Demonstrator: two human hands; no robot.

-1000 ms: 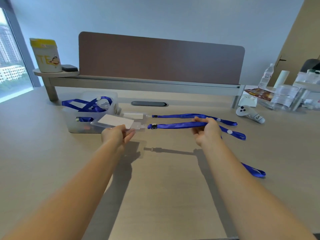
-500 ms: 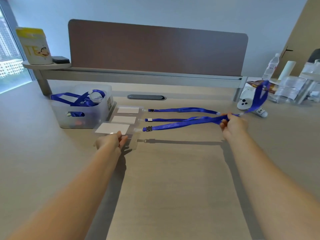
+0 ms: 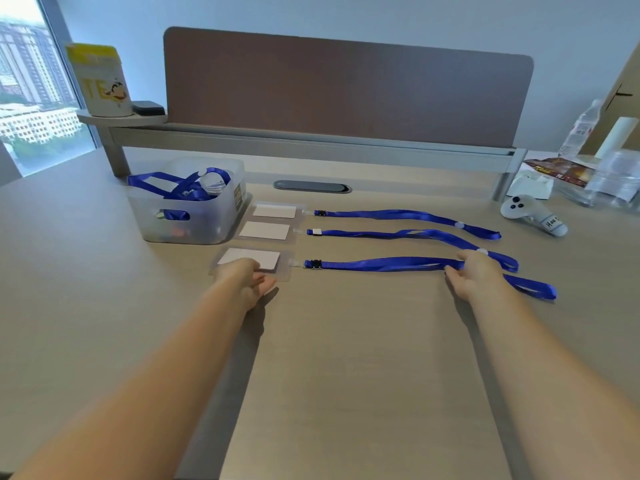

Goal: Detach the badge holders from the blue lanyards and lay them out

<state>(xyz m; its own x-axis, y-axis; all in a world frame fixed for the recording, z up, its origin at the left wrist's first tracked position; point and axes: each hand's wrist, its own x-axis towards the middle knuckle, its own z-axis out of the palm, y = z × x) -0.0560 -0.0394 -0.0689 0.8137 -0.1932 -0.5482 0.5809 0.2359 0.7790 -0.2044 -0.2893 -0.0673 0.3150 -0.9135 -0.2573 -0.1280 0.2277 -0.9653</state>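
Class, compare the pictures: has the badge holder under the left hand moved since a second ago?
Yes. The badge holder has come down onto the table, away from the plastic bin, forming a third row nearest the person.

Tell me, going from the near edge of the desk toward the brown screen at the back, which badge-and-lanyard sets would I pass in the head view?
Nearest badge holder under the left hand, its lanyard held by the right hand → middle badge holder → farthest badge holder → cable slot → brown screen.
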